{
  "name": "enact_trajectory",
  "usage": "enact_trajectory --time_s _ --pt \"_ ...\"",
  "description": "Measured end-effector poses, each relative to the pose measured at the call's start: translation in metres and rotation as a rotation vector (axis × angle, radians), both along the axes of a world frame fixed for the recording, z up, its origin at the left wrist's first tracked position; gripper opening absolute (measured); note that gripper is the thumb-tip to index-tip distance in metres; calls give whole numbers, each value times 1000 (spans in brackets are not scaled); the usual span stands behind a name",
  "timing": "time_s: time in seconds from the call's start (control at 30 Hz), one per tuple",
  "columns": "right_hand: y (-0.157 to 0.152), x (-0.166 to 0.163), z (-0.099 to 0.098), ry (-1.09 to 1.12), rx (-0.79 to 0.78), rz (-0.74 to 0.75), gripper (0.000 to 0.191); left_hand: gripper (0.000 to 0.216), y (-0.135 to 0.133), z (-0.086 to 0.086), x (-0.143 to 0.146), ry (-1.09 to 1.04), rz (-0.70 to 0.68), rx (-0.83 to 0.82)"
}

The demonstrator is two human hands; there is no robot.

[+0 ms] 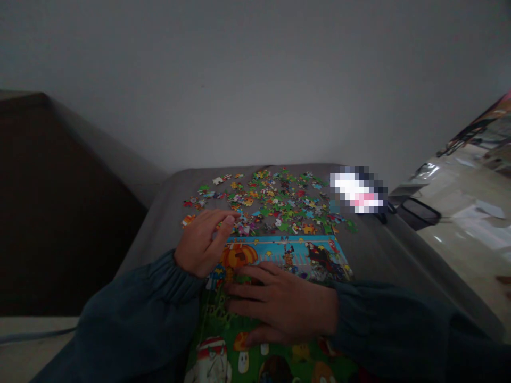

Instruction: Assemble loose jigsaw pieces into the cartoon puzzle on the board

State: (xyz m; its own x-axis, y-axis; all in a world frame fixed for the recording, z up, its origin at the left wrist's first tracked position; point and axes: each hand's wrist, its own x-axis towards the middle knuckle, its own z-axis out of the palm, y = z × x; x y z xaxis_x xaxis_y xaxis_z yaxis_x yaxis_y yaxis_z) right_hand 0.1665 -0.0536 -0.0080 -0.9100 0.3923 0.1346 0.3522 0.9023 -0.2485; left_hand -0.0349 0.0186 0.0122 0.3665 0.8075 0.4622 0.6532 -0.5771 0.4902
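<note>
A partly assembled jigsaw puzzle (279,246) lies in front of me, with a blue band, an orange pumpkin and cartoon figures. My right hand (285,303) rests on it palm down, fingers spread. Beneath that hand is a green picture area with mushrooms (242,357); whether it is joined pieces or a printed sheet I cannot tell. My left hand (205,239) is at the puzzle's upper left, fingers stretched to the right towards the loose puzzle pieces (275,202). Its thumb lies near the fingertips, and no piece shows clearly between them.
Grey cloth (155,223) covers the table, and a pale wall stands behind it. A bright, pixelated object (355,191) lies at the back right, beside a dark loop (421,211). To the left is a dark brown piece of furniture (51,213); a cable (35,336) runs below it.
</note>
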Motion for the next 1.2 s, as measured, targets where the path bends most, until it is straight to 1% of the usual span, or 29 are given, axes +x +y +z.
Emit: enact_trajectory --time_s 0.13,0.4,0.77,1.07,1.2 --pt "-1 1 1 17 11 -24 50 39 0 1 0 7 -3 3" --pt "-1 -1 0 16 19 -14 51 37 -1 1 2 11 -7 -4" --pt "-3 -3 -3 0 41 -24 51 38 0 -3 2 14 -39 -13" --pt "-2 -4 -2 -4 7 -31 51 40 0 -3 2 32 -24 -20" --pt "-1 -4 -2 -38 28 -26 53 41 2 -4 0 35 12 -37"
